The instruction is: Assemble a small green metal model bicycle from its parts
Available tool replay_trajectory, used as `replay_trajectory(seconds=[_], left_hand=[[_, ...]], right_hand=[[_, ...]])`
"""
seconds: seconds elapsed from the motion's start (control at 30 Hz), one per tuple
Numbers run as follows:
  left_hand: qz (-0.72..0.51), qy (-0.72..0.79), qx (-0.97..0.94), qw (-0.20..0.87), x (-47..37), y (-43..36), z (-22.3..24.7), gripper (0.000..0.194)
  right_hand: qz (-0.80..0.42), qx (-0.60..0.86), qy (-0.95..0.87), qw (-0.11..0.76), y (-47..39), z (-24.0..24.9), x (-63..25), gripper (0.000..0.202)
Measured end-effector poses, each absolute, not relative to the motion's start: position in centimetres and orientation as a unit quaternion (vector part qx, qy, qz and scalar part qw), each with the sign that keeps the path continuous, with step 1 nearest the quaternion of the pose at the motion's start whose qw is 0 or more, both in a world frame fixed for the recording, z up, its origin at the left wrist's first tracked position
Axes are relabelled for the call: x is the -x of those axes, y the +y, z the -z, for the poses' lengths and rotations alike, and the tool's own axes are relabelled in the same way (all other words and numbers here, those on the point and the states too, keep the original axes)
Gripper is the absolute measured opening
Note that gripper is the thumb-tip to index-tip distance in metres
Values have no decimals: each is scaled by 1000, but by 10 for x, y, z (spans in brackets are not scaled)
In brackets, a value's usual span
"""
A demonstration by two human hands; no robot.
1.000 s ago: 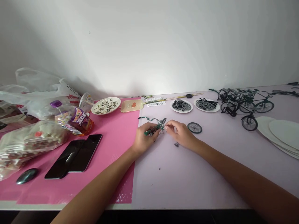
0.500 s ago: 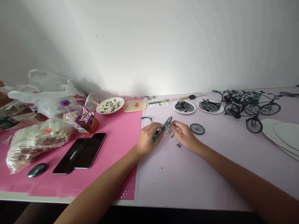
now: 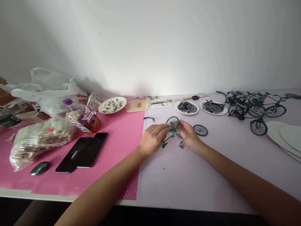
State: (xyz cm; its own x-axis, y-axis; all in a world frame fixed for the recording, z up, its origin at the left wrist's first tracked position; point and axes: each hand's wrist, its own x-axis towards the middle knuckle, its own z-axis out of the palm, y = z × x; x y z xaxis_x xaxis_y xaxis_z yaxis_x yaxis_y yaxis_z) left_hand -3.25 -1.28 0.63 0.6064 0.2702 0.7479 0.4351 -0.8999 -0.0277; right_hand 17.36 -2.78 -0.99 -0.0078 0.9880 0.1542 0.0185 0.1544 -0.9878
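Between my two hands is a green toy bicycle frame (image 3: pixel 174 135) with one spoked wheel (image 3: pixel 172 122) on it, wheel upward. My left hand (image 3: pixel 154 138) closes on it from the left, its fingers bent at the wheel and frame. From the right, my right hand (image 3: pixel 189 135) grips it near the silvery handlebar part. The fingertips are partly hidden behind the bicycle. Just right of my right hand a loose spoked wheel (image 3: pixel 200 130) lies flat on the table. A small dark part (image 3: pixel 181 146) rests below the held bicycle, and a thin green curved part (image 3: pixel 149 118) lies beyond my left hand.
Farther back stand plates of wheels (image 3: pixel 187 107) and black parts (image 3: pixel 213 107). Assembled toy bicycles (image 3: pixel 258 108) crowd the right, near stacked white plates (image 3: pixel 288 138). On the pink left side are two phones (image 3: pixel 92 150), a mouse (image 3: pixel 39 168), a drink bottle (image 3: pixel 82 117) and plastic bags (image 3: pixel 42 139).
The toy bicycle has been turned in my hands, so its wheel now faces me more fully and the green frame hangs lower. The view has shifted slightly.
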Motion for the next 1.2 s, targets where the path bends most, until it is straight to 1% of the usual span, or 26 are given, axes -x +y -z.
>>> replay_trajectory(seconds=[0.13, 0.23, 0.33, 0.53, 0.8, 1.0, 1.1, 1.2], left_hand=[[341, -195, 902, 180, 31, -16, -13, 27], [324, -208, 902, 196, 29, -18, -15, 29], [329, -221, 897, 197, 29, -19, -14, 31], [331, -214, 900, 186, 30, -16, -9, 39], [335, -188, 905, 182, 34, -19, -11, 45], [349, -184, 898, 194, 33, -20, -12, 38], [336, -187, 905, 181, 33, -20, -11, 43], [326, -187, 911, 167, 33, -22, -10, 47]], right_hand=[[-501, 470, -488, 538, -28, 11, -174, 54], [-518, 484, -450, 542, -29, 11, -173, 55], [-521, 483, -443, 547, -30, 11, -173, 54], [-534, 476, -433, 548, -30, 14, -173, 42], [-567, 499, -393, 525, -32, 15, -177, 40], [-577, 476, -406, 525, -33, 13, -177, 41], [-562, 489, -421, 518, -31, 16, -177, 38], [-547, 496, -437, 514, -29, 18, -177, 42]])
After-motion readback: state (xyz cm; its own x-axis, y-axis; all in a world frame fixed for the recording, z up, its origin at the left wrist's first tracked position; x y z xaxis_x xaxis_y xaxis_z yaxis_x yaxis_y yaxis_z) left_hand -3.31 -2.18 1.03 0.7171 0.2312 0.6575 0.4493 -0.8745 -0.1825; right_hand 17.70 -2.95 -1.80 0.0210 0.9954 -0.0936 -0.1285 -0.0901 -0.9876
